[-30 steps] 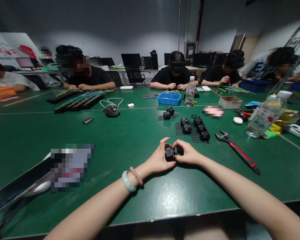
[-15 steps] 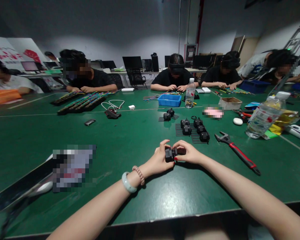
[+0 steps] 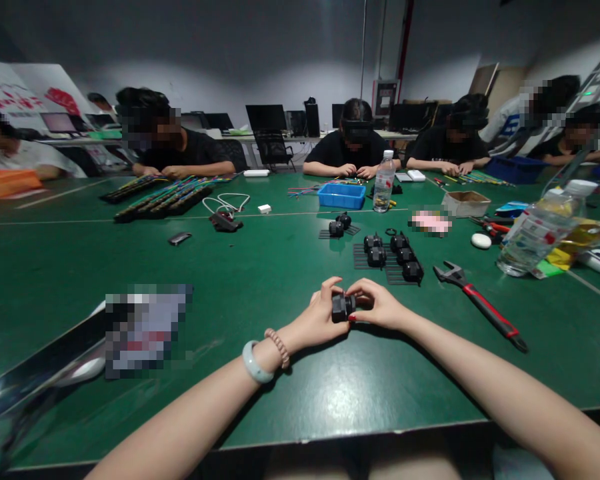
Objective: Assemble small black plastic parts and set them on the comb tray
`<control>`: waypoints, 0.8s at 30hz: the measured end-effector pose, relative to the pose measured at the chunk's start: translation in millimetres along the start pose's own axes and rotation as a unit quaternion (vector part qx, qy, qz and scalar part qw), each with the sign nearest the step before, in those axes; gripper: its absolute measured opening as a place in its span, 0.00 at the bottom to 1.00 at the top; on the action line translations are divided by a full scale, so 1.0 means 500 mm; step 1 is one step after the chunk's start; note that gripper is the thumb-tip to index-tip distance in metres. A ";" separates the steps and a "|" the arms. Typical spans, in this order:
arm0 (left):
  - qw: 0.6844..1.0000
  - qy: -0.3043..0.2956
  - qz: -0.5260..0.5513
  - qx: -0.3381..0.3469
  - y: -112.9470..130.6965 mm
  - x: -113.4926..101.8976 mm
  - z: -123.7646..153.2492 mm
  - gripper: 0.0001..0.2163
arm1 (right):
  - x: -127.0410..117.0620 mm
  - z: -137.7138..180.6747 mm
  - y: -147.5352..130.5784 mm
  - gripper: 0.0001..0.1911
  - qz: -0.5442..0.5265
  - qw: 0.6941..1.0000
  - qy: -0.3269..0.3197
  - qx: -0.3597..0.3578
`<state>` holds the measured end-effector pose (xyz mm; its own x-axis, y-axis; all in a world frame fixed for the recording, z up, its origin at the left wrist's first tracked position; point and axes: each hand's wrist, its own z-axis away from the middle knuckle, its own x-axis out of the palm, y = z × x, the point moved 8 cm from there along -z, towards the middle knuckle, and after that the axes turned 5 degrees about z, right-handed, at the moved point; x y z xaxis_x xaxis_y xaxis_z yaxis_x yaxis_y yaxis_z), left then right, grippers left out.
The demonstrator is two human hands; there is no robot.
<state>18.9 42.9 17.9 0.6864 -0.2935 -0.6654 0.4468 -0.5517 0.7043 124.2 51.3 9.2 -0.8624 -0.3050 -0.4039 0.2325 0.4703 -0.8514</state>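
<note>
Between my two hands, just above the green table, is a black cable gland [image 3: 342, 307] with a hexagonal body. My left hand [image 3: 321, 315] has its thumb and fingers closed around the gland's left part. From the right, my right hand [image 3: 383, 306] pinches the other end with thumb and index finger. Its far side is hidden behind the fingers. Beyond my hands stand more black glands [image 3: 377, 257] on comb-like black strips, with a black ring [image 3: 391, 232] behind them. An adjustable wrench [image 3: 485, 307] with a red and black handle lies right of these.
A phone-like dark slab [image 3: 45, 367] rests at the left. Further back are a blue tray [image 3: 341, 197], a water bottle [image 3: 383, 183], a leaning larger bottle [image 3: 535, 233], a white round object [image 3: 481, 241] and wire bundles [image 3: 165, 200]. Several people work along the far side.
The view has shifted slightly. My hands keep hold of the gland in nearly the same place, with only a small change of finger position.
</note>
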 end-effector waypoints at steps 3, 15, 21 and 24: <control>1.000 0.001 -0.001 -0.003 -0.002 0.001 0.000 0.36 | 0.000 0.000 -0.002 0.20 0.007 1.000 0.004 -0.003; 1.000 -0.003 -0.006 -0.008 -0.005 0.001 0.000 0.37 | 0.000 0.001 -0.004 0.19 0.022 1.000 0.015 -0.014; 1.000 -0.009 -0.005 -0.010 -0.005 0.001 -0.001 0.37 | 0.000 0.003 -0.010 0.19 0.031 0.999 0.018 -0.022; 1.000 -0.009 -0.001 -0.008 -0.004 0.001 -0.001 0.36 | -0.001 0.004 -0.014 0.19 0.040 0.999 0.019 -0.026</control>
<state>18.7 44.4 16.5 0.6747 -0.3071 -0.6712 0.4577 -0.5393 0.7069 123.7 46.5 14.8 -0.8587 -0.2343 -0.4558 0.2777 0.5347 -0.7981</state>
